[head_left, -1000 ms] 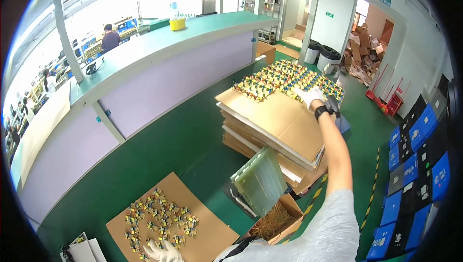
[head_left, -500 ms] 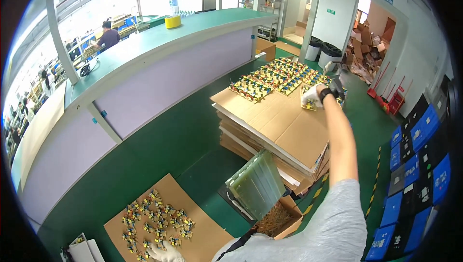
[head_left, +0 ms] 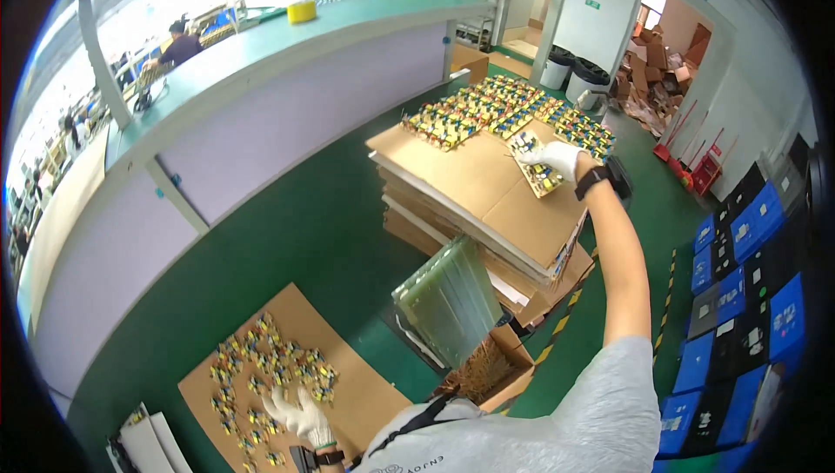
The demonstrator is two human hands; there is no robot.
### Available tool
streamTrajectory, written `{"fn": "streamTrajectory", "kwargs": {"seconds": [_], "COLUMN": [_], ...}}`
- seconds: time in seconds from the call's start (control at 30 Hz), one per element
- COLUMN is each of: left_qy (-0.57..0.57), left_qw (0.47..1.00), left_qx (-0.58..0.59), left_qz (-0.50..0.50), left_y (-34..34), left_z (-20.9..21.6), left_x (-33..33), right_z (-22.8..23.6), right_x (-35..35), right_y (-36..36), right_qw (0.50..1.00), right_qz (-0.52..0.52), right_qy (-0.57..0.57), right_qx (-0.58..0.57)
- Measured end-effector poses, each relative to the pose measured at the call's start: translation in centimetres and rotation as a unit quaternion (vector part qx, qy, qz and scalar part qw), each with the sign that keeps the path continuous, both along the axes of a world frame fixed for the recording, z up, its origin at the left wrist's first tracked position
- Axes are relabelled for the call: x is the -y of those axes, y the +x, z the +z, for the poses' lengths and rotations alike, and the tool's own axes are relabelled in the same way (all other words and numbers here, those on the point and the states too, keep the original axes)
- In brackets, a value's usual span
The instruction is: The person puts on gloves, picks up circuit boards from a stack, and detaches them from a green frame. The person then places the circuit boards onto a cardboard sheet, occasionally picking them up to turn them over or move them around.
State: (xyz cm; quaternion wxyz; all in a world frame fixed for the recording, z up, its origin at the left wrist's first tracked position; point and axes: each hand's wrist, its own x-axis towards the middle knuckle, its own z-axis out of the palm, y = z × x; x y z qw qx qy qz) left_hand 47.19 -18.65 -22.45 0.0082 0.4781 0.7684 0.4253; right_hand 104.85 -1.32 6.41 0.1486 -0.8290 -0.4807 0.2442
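Note:
In a white glove, my right hand (head_left: 559, 160) grips a panel of joined small circuit boards (head_left: 540, 180) with yellow and dark parts. That panel is tilted over the bare part of a cardboard sheet (head_left: 461, 179), which tops a tall stack. Rows of similar board panels (head_left: 487, 107) cover the sheet's far side. My left hand (head_left: 298, 418), also gloved, hovers with fingers spread above a lower cardboard sheet (head_left: 352, 386). Several loose small circuit boards (head_left: 271, 355) are scattered there, just beyond and left of its fingers; whether it touches any, I cannot tell.
Clear plastic sheets (head_left: 452, 299) lean beside the stack, near an open carton (head_left: 500, 369). A long green-topped bench (head_left: 252, 46) runs along the left. Blue and black bins (head_left: 735, 299) line the right. A person (head_left: 180, 45) works beyond the bench.
My right hand has drawn the panel nearer and left, away from the rows, and more of it shows. My left hand has come up further into view over the loose boards.

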Motion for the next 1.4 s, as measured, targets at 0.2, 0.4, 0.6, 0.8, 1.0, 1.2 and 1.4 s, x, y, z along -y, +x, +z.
{"fn": "streamTrajectory", "kwargs": {"seconds": [0.2,0.4,0.6,0.8,1.0,1.2,1.4], "left_qy": [-0.051,-0.051,-0.052,-0.065,-0.077,-0.071,-0.047], "left_qw": [0.998,0.996,0.994,0.991,0.993,0.991,0.983], "left_qx": [0.036,0.040,0.035,0.059,0.036,0.049,0.085], "left_qz": [-0.029,-0.067,-0.094,-0.104,-0.085,-0.100,-0.155], "left_y": [2.2,3.3,3.9,4.3,4.7,5.4,6.2], "left_z": [1.8,2.0,1.8,1.5,1.3,1.0,1.1], "left_x": [0.5,0.5,0.9,1.1,1.3,1.4,1.3], "right_z": [-0.6,-15.0,-26.7,-25.0,-25.8,-27.5,-28.4], "right_x": [11.3,16.4,15.7,14.3,13.1,12.5,10.7], "right_y": [-11.3,-18.1,-17.5,-20.2,-19.6,-17.2,-16.4], "right_qw": [0.930,0.963,0.960,0.915,0.928,0.928,0.918], "right_qz": [0.079,0.096,-0.030,-0.042,-0.105,-0.060,-0.071], "right_qy": [0.147,0.216,0.277,0.394,0.357,0.367,0.388], "right_qx": [-0.329,-0.131,0.003,0.078,0.001,0.003,0.024]}}
